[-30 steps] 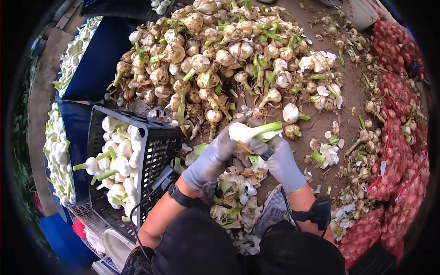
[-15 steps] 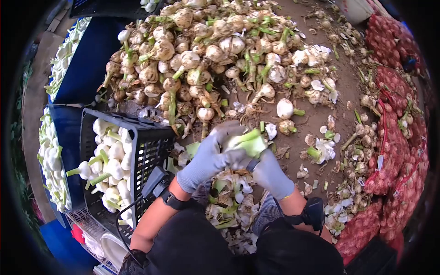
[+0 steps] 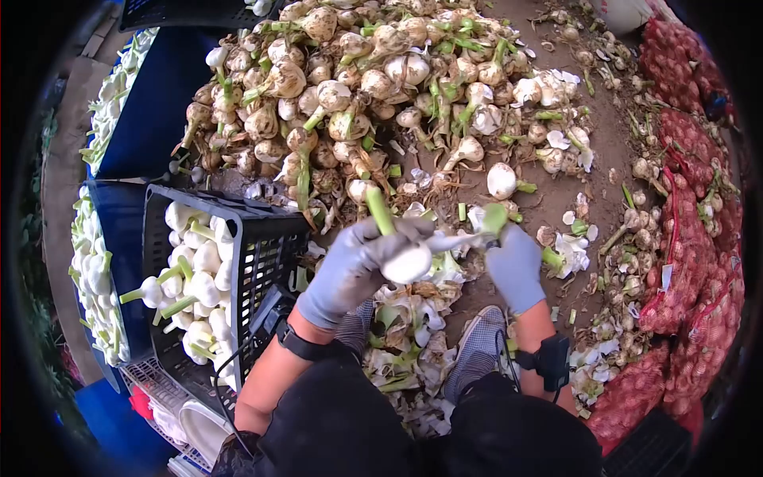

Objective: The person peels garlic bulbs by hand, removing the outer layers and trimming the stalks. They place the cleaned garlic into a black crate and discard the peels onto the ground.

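Note:
My left hand (image 3: 350, 266), in a grey glove, is closed around a clean white garlic bulb (image 3: 408, 264). Its cut green stem (image 3: 379, 211) points up and away from me. To the right, my gloved right hand (image 3: 514, 266) is closed on a piece of garlic peel (image 3: 493, 218) with a green end. A blurred pale strip runs between the two hands; whether it is peel or a blade I cannot make out. Something small and dark shows at the right fingertips. Beneath my hands lies a heap of peel scraps (image 3: 409, 334) between my shoes.
A big pile of soil-stained garlic (image 3: 342, 99) covers the ground ahead. On the left stand a black crate (image 3: 266, 254) of cleaned bulbs and blue containers (image 3: 119, 238) with more garlic. Red mesh sacks (image 3: 675, 270) line the right side.
My hands have moved apart, the right one outward with the peel. In my left hand the bulb has turned, its white body now bare and its stem pointing away.

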`<state>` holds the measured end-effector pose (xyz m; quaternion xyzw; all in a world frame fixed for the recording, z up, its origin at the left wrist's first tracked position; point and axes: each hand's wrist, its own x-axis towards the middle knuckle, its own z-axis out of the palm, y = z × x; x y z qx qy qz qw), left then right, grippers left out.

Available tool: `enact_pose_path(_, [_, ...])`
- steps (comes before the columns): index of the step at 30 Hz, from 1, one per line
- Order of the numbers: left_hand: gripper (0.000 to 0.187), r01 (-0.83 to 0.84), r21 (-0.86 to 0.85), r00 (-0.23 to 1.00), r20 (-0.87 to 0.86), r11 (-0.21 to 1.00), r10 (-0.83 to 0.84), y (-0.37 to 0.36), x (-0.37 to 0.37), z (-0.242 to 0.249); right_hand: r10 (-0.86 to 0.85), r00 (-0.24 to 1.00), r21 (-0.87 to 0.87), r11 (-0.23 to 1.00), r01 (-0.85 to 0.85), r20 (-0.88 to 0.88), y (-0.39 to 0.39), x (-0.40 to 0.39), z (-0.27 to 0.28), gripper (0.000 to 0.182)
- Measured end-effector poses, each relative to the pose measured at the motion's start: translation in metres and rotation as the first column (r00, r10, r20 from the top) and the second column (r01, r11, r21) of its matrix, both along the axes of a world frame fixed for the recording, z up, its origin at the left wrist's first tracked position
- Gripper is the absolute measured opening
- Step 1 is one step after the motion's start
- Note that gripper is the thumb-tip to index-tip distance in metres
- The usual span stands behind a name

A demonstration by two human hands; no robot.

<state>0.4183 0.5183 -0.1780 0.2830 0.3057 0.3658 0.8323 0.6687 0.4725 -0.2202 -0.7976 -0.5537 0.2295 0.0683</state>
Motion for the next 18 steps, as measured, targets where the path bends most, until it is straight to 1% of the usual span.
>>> enact_pose_path(1, [0.035,-0.061,0.032,0.997,0.048,0.998,0.059,0.004,-0.002,0.003,0.006,1.0,0.004,1.0,-0.006,-0.007,-0.005,0.006,0.001,0.023])
enact_pose_path(2, [0.035,-0.17,0.074,0.985,0.026,0.983,0.169,0.012,-0.006,0.008,0.078,0.997,-0.037,0.996,-0.077,0.017,-0.01,0.002,0.0,0.021])
enact_pose_path(3, [0.035,-0.197,0.067,0.98,0.016,0.978,0.197,0.012,-0.015,-0.007,0.132,0.99,-0.09,0.988,-0.127,0.052,-0.019,0.004,0.002,0.019])
enact_pose_path(5, [0.046,-0.348,0.175,0.935,-0.014,0.921,0.356,0.016,-0.021,0.0,0.071,0.993,-0.084,0.994,-0.064,0.092,-0.022,0.018,0.011,0.021])
enact_pose_path(6, [0.046,-0.504,0.023,0.86,0.104,0.863,0.499,0.022,-0.031,-0.011,0.013,0.996,-0.129,0.992,-0.002,0.086,-0.032,0.04,-0.003,0.023])
enact_pose_path(7, [0.048,-0.494,-0.31,0.796,0.214,0.813,0.566,0.031,-0.04,-0.002,-0.039,0.996,-0.17,0.984,0.052,0.08,-0.041,0.066,-0.022,0.025])
enact_pose_path(8, [0.047,-0.443,-0.307,0.816,0.252,0.842,0.521,0.032,-0.043,-0.004,0.048,0.999,-0.195,0.98,-0.047,0.003,-0.051,0.082,-0.031,0.028])
enact_pose_path(9, [0.047,-0.379,-0.309,0.835,0.291,0.872,0.466,0.032,-0.04,-0.009,0.105,0.99,-0.248,0.961,-0.125,-0.094,-0.049,0.068,-0.019,0.036])
enact_pose_path(10, [0.048,-0.377,-0.316,0.867,0.212,0.871,0.452,0.03,-0.031,-0.014,0.148,0.972,-0.292,0.936,-0.198,-0.183,-0.046,0.045,0.006,0.044])
enact_pose_path(11, [0.044,-0.285,-0.271,0.908,0.232,0.919,0.349,0.03,-0.024,-0.012,0.249,0.942,-0.27,0.913,-0.307,-0.226,-0.036,0.014,0.037,0.064])
enact_pose_path(12, [0.041,-0.291,-0.054,0.954,0.062,0.955,0.294,0.028,-0.013,-0.006,0.235,0.904,-0.164,0.937,-0.309,-0.357,-0.028,-0.006,0.053,0.078])
enact_pose_path(13, [0.038,-0.253,0.163,0.954,-0.121,0.954,0.273,0.025,-0.004,-0.002,0.326,0.91,-0.063,0.934,-0.352,-0.257,-0.018,-0.017,0.062,0.078])
enact_pose_path(14, [0.03,-0.273,0.11,0.958,-0.053,0.956,0.28,0.023,0.007,-0.003,0.295,0.924,0.159,0.952,-0.262,-0.243,-0.011,-0.026,0.056,0.077])
enact_pose_path(15, [0.03,-0.268,0.105,0.96,-0.055,0.958,0.275,0.021,0.008,-0.006,0.289,0.926,0.154,0.954,-0.257,-0.245,-0.001,-0.036,0.062,0.077])
enact_pose_path(16, [0.014,-0.07,0.434,0.909,-0.342,0.898,0.236,0.023,0.007,-0.01,0.294,0.863,0.225,0.95,-0.217,-0.41,0.014,-0.044,0.073,0.069])
enact_pose_path(17, [0.015,0.219,0.641,0.759,-0.585,0.736,0.284,0.024,0.009,-0.012,0.303,0.772,0.286,0.944,-0.164,-0.558,0.022,-0.049,0.079,0.061])
enact_pose_path(18, [0.015,-0.1,0.233,0.973,-0.18,0.967,0.144,0.024,0.018,-0.011,0.298,0.778,0.287,0.945,-0.157,-0.553,0.025,-0.052,0.07,0.061])
